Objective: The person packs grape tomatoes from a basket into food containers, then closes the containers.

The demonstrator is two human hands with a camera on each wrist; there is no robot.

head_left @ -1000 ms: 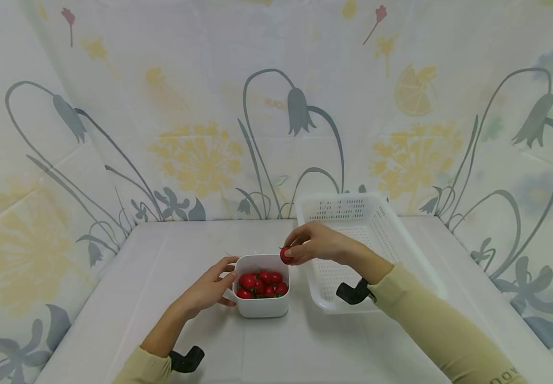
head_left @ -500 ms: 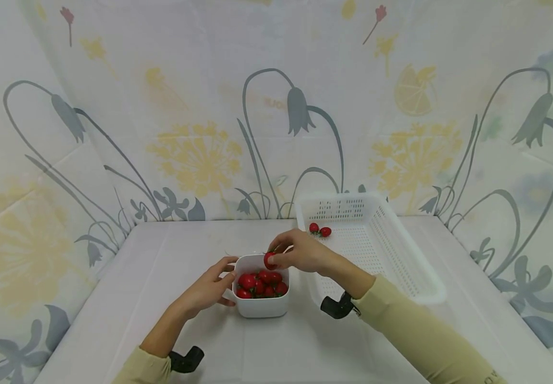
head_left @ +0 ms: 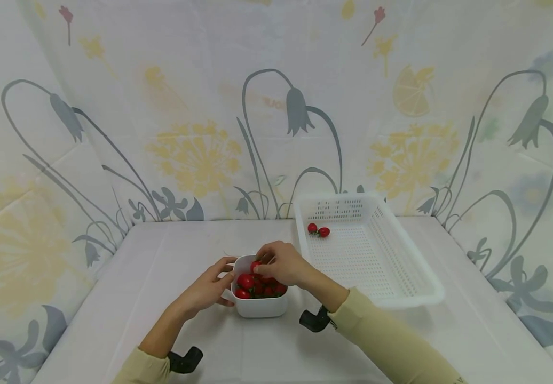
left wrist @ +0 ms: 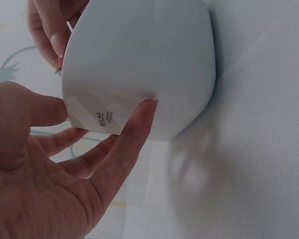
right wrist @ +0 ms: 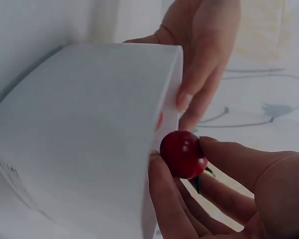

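My right hand (head_left: pixel 283 264) pinches a red cherry tomato (right wrist: pixel 182 153) with a green stem between thumb and fingers, over the opening of a white plastic box (head_left: pixel 261 308). Several cherry tomatoes (head_left: pixel 246 281) lie inside that box, some hidden behind the right hand. My left hand (head_left: pixel 209 288) rests its spread, fairly straight fingers against the box's left outer wall. Its thumb touches the rim in the left wrist view, and a lower finger lies along the wall.
A white perforated basket (head_left: pixel 403 245) stands at the right, with two cherry tomatoes (head_left: pixel 323 232) in its far left corner. White cloth (head_left: pixel 185 240) covers the table, and a flower-patterned sheet (head_left: pixel 267 133) hangs behind and at both sides.
My right hand has moved left from the basket's edge to over the box, carrying the cherry tomato. The two tomatoes in the basket have come into view. My left hand stays in place.
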